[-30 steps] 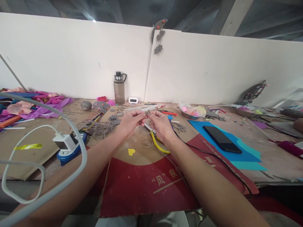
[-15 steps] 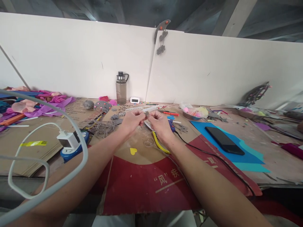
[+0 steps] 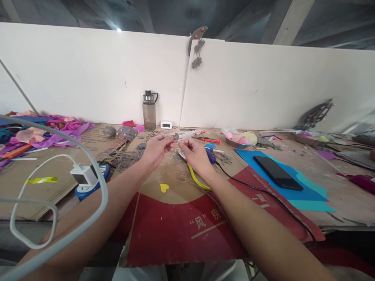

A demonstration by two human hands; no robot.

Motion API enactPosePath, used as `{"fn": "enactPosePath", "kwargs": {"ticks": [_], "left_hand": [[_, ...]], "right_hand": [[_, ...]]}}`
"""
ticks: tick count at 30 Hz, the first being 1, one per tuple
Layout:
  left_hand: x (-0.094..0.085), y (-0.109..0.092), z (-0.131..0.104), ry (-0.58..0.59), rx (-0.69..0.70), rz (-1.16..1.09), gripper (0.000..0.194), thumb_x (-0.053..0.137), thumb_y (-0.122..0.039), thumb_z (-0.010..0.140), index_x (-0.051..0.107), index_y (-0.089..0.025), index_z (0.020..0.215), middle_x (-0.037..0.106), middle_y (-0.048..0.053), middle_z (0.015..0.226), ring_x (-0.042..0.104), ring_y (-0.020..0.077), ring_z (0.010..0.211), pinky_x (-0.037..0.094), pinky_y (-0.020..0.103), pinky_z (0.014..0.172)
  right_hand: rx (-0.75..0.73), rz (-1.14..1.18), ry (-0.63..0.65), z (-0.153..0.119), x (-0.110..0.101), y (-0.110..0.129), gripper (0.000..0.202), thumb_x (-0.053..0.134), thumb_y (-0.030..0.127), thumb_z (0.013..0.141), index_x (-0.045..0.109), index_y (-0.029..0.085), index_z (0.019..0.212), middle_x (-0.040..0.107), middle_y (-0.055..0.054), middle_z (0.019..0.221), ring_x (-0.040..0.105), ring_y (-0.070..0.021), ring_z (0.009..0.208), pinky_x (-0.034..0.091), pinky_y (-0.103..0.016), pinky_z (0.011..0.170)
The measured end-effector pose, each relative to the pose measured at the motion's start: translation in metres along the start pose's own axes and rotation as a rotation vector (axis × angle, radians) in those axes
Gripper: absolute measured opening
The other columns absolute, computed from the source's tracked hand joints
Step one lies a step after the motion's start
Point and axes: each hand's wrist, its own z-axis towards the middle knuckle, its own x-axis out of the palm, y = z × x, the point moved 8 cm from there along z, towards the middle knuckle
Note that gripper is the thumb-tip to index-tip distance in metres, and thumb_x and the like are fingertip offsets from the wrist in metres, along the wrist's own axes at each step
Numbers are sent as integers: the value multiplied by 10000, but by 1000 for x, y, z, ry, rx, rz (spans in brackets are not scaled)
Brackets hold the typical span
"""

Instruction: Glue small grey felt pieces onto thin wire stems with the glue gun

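Note:
A small grey-brown piece (image 3: pixel 176 136), too small to make out fully, is pinched between the thumb and fingertips of my left hand (image 3: pixel 158 148). Just to its right, my right hand (image 3: pixel 195 153) is closed in a pinch; what its fingertips hold, if anything, is hidden. A narrow gap separates the two hands. Under my right hand lie pliers with yellow handles (image 3: pixel 195 178), partly covered by the hand. A blue tool with a black cord (image 3: pixel 210 155) rests just beyond my right wrist. Nearer to me, a yellow paper heart (image 3: pixel 164 188) lies on the cardboard (image 3: pixel 172 197).
Grey yarn (image 3: pixel 125 159) lies tangled left of my hands. A white charger (image 3: pixel 84 175) sits on a blue power strip, its cable looping across the left foreground. A bottle (image 3: pixel 149 111) stands by the white partition. A phone (image 3: pixel 277 171) lies on blue sheets at right.
My hands have moved apart a little; they met at the fingertips before. The small grey-brown piece now shows at my left fingertips, and my left hand has shifted slightly left.

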Motion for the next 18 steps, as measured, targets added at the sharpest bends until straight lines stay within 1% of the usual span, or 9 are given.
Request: {"fn": "enactPosePath", "kwargs": {"ticks": [4, 8, 10, 12, 13, 14, 15, 18], "left_hand": [[-1, -5, -1, -24, 54, 94, 147, 705, -232, 704, 635, -104, 688, 640, 25, 665, 517, 44, 496, 415, 177, 482], [3, -5, -3, -4, 42, 93, 178, 703, -263, 723, 583, -131, 727, 672, 36, 704, 534, 58, 460, 356, 176, 398], [6, -4, -4, 5, 13, 65, 172, 693, -248, 739, 563, -137, 750, 685, 46, 713, 578, 78, 484, 416, 186, 433], [7, -3, -5, 8, 1, 53, 154, 682, -232, 758, 568, -128, 761, 685, 54, 700, 625, 100, 538, 501, 218, 531], [6, -4, -5, 1, 5, 51, 150, 681, -228, 764, 575, -122, 761, 685, 57, 699, 641, 107, 565, 527, 234, 580], [4, -5, -4, -9, 14, 51, 151, 683, -229, 766, 583, -116, 759, 686, 61, 703, 651, 111, 585, 541, 245, 614], [3, -5, -3, -22, 23, 55, 154, 686, -232, 767, 591, -111, 758, 688, 64, 711, 656, 113, 598, 546, 250, 633], [-3, -7, -1, -55, 41, 80, 164, 695, -241, 762, 613, -99, 762, 689, 68, 722, 649, 106, 593, 543, 246, 634]], "right_hand": [[-20, -2, 77, -3, 6, 5, 163, 515, 338, 811, 553, 190, 754, 502, 29, 669, 429, -122, 639, 350, -250, 616], [-23, -52, 140, -5, 11, 3, 142, 518, 304, 800, 566, 189, 732, 478, 43, 642, 407, -113, 620, 332, -243, 613], [-25, -76, 168, -4, 12, 2, 140, 520, 297, 794, 573, 191, 718, 488, 43, 640, 406, -114, 620, 329, -242, 614], [-25, -105, 225, -2, 10, 1, 177, 527, 330, 799, 577, 195, 696, 512, 40, 634, 416, -119, 617, 331, -245, 612], [-21, -145, 240, 0, 7, -1, 213, 525, 357, 808, 571, 196, 675, 521, 36, 626, 420, -123, 614, 333, -248, 609], [-14, -212, 226, 3, -1, -3, 248, 515, 377, 819, 565, 198, 655, 531, 29, 620, 428, -128, 613, 336, -251, 607], [1, -300, 181, 7, -12, -7, 274, 498, 387, 834, 563, 198, 648, 545, 16, 619, 443, -135, 616, 342, -256, 609], [94, -651, -74, 18, -62, -27, 270, 442, 333, 869, 613, 185, 722, 610, -58, 656, 524, -168, 647, 373, -286, 636]]}}
